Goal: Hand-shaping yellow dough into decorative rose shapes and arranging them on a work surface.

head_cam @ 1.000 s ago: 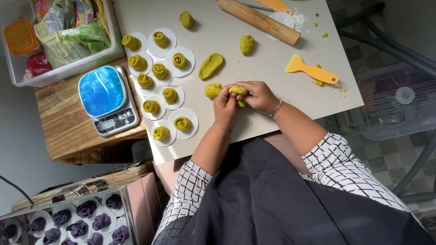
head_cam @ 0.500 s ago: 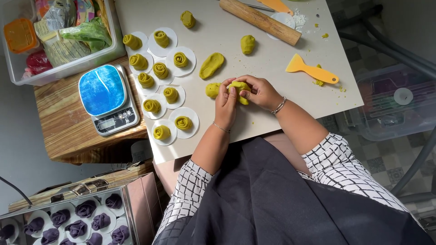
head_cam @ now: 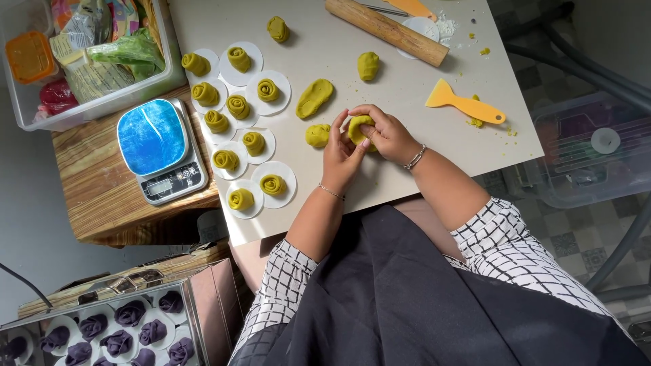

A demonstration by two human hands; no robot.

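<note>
- Head view: left hand (head_cam: 341,157) and right hand (head_cam: 388,133) are closing together around a yellow-green dough piece (head_cam: 358,127), fingers curled narrowly onto it, over the middle of the white table (head_cam: 407,81).
- A small dough ball (head_cam: 317,135) is lying just left of the hands; a flattened oval of dough (head_cam: 314,97) is lying farther off.
- Rolled dough roses on paper rounds (head_cam: 237,125) are sitting left; a blue kitchen scale (head_cam: 159,149) is resting beyond them.
- An orange scraper (head_cam: 464,104) is lying right; a rolling pin (head_cam: 386,30) is lying far.

We see matt, soft dough (head_cam: 359,129) on a smooth matt desk (head_cam: 407,95). The rolling pin (head_cam: 388,31) looks wooden, the scraper (head_cam: 464,105) glossy plastic.
</note>
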